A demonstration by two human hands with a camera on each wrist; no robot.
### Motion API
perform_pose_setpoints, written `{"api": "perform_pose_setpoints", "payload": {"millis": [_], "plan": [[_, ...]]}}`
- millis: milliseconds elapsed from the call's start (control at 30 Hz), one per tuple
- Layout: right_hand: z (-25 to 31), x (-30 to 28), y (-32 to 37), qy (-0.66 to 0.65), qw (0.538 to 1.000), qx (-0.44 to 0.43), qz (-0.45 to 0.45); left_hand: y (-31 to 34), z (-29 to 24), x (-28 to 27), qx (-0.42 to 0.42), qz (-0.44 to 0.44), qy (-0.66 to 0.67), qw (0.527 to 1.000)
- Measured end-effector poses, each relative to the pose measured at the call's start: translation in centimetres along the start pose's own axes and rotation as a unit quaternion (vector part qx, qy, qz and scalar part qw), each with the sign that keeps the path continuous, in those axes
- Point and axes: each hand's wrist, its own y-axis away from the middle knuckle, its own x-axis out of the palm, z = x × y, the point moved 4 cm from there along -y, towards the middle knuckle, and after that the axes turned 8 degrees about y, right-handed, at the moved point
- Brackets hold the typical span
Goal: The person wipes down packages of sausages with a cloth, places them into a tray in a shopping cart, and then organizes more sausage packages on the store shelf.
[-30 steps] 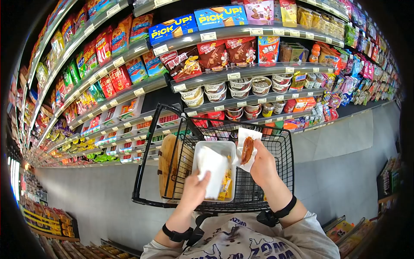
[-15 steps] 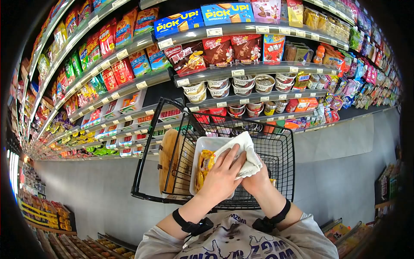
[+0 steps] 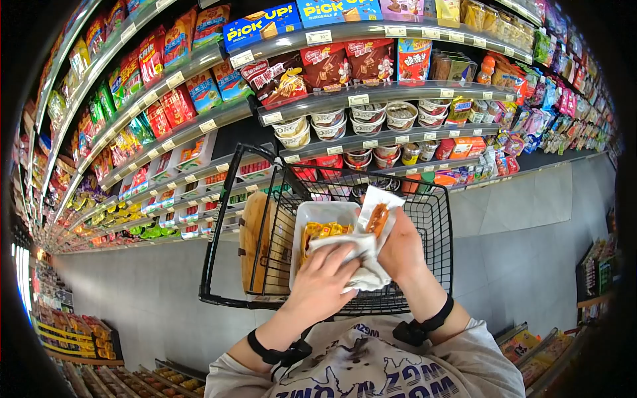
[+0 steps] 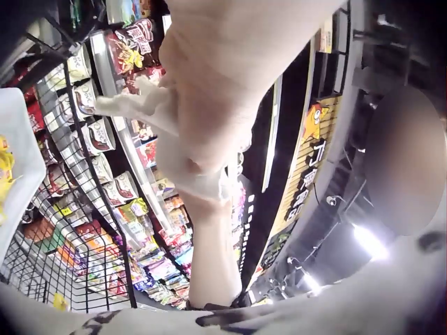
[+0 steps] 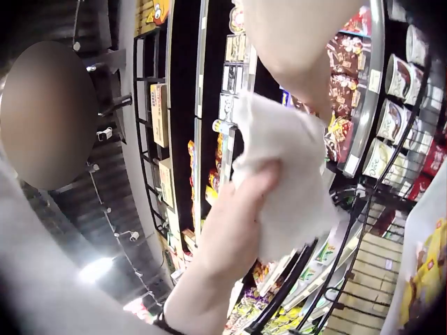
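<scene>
In the head view my left hand (image 3: pixel 322 282) grips a folded white paper towel (image 3: pixel 365 265), its fingers lying over it and its thumb against it in the right wrist view. My right hand (image 3: pixel 403 249) holds a white paper wrapper with a long reddish-brown, sausage-like piece (image 3: pixel 378 219) lying on it. The towel overlaps the wrapper's lower end and the right palm. Beneath the hands a white plastic tray (image 3: pixel 298 229) with yellow packets (image 3: pixel 325 230) sits in the black wire cart (image 3: pixel 431 219); the left hand and towel cover part of the tray.
A wooden board-like piece (image 3: pixel 255 242) stands at the cart's left end, by the handle (image 3: pixel 207 265). Beyond the cart rise snack shelves with bagged sweets, Pick Up boxes (image 3: pixel 264 30) and white Dove tubs (image 3: pixel 292 132). Grey floor (image 3: pixel 517 225) extends to the right.
The left hand brought the towel from over the tray rightward onto the right hand, covering the brown piece. Since then it has slid down and left, and the piece shows again.
</scene>
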Motion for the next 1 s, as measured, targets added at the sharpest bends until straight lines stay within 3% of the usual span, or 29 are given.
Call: {"api": "perform_pose_setpoints", "payload": {"millis": [67,133,200,233,333,400,467,600,733,900,1000], "plan": [[1.7,0.1,0.0,0.063,0.997,-0.036,0.000,1.4,1.5,0.2,-0.012,0.005,-0.011,1.000],[2.3,-0.1,0.0,0.093,0.994,-0.050,0.000,2.9,5.3,0.6,-0.167,-0.028,0.075,0.983],[1.6,-0.8,-0.2,0.097,0.995,-0.011,-0.018,3.1,7.6,-1.2,-0.361,-0.082,0.162,0.915],[1.0,-0.8,-0.2,0.087,0.996,-0.005,-0.019,2.6,7.6,-2.3,-0.304,-0.178,0.192,0.916],[-1.6,-0.3,-0.4,0.072,0.997,0.033,-0.015,0.1,5.2,-3.9,-0.171,-0.273,0.162,0.933],[-2.7,0.7,-0.1,0.084,0.995,0.055,-0.023,-1.6,3.3,-2.3,-0.067,-0.183,0.124,0.973],[-3.0,1.0,0.4,0.064,0.996,0.027,-0.050,-2.8,1.4,0.3,-0.043,-0.099,0.094,0.990],[-2.1,0.3,-0.1,-0.005,0.997,0.052,-0.059,-2.0,1.8,2.1,-0.058,-0.052,0.096,0.992],[-2.7,-1.4,-1.0,0.008,0.998,0.041,-0.043,-0.2,2.1,3.8,-0.045,-0.036,0.068,0.996],[-4.1,-1.5,-1.3,0.042,0.994,0.041,-0.094,0.8,3.3,4.6,-0.042,-0.068,0.060,0.995],[-5.2,-0.1,-1.3,0.053,0.996,0.046,-0.055,2.1,5.0,4.6,-0.120,-0.145,0.145,0.971]]}}
